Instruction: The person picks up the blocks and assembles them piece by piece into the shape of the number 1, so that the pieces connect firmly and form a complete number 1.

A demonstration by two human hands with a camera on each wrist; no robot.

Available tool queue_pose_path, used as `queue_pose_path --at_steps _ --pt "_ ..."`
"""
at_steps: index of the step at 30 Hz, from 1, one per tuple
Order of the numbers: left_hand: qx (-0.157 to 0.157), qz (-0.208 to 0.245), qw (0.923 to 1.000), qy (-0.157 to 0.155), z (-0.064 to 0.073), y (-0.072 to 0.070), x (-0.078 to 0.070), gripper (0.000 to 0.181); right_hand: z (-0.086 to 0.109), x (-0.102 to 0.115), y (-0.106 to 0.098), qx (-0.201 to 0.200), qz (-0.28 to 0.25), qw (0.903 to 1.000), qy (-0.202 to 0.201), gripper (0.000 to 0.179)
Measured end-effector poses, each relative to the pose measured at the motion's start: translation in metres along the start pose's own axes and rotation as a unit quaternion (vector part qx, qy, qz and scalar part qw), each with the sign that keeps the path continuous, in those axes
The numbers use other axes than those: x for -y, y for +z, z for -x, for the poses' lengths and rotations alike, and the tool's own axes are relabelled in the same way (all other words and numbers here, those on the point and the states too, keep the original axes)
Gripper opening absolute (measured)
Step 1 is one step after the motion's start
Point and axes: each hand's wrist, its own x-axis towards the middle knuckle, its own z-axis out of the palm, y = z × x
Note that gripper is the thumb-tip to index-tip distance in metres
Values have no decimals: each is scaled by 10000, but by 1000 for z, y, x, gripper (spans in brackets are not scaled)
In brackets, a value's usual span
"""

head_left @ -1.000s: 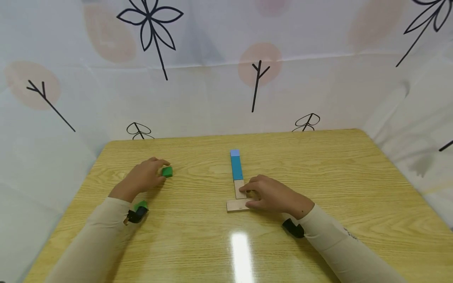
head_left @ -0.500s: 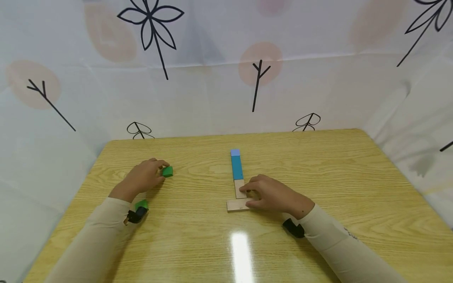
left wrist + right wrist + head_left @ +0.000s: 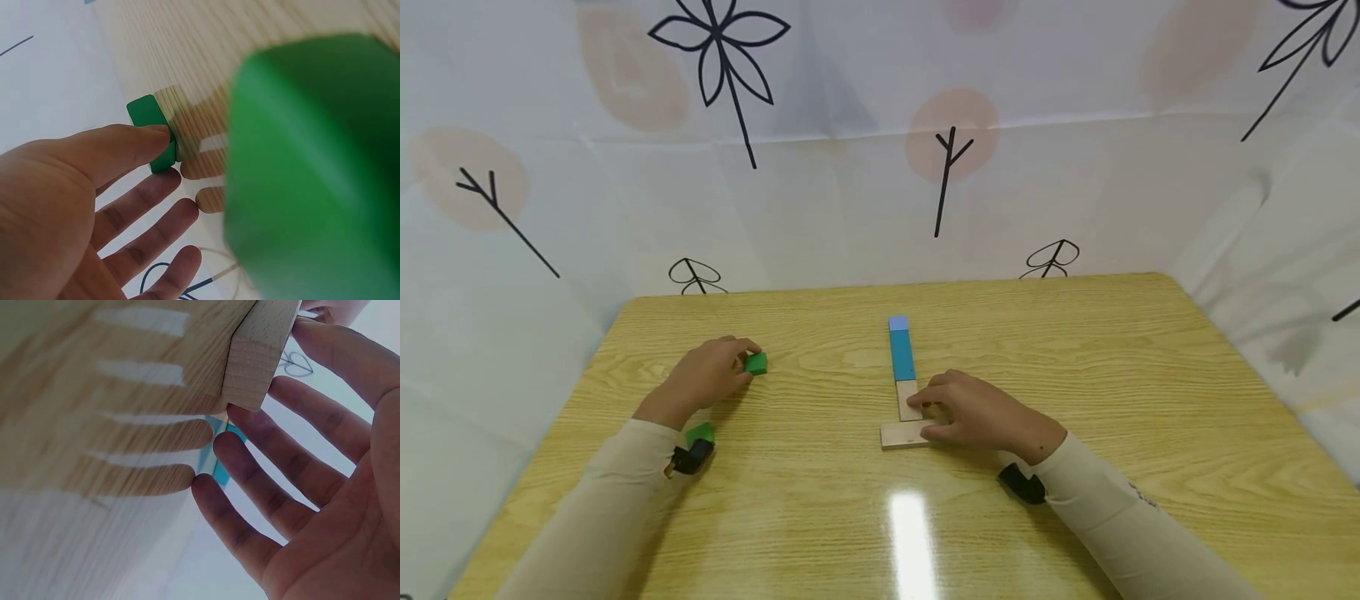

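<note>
In the head view my left hand point(image 3: 703, 377) is at the left of the table, pinching a small green block point(image 3: 756, 363) between thumb and forefinger. The left wrist view shows the thumb point(image 3: 147, 142) across the green block point(image 3: 148, 111), other fingers extended. My right hand point(image 3: 977, 417) is over the wooden pieces in the middle, fingers spread and loosely bent. Its thumb is at the plain wooden block point(image 3: 901, 435) lying crosswise; its forefinger is at a shorter plain block point(image 3: 907, 392). In the right wrist view, the fingertips surround a wooden block's end point(image 3: 250, 372).
Beyond the short plain block, a blue block point(image 3: 902, 355) and a small light-purple block point(image 3: 898, 323) continue the line. A second green block point(image 3: 700, 434) sits beneath the left wrist, looming large and blurred in the left wrist view. A patterned cloth point(image 3: 820, 208) hangs behind the table point(image 3: 805, 500).
The left hand, with the green block, has shifted very slightly to the right. My right hand and the line of blocks have stayed in place.
</note>
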Motion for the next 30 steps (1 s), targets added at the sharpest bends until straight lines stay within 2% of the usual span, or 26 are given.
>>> queue_pose_path --at_steps 13,30 --pt "72 63 10000 -25 -3 -3 -11 39 -1 -1 0 26 16 10000 79 39" --pt "97 -82 9999 62 -12 2 -18 41 0 0 -2 13 17 10000 91 39"
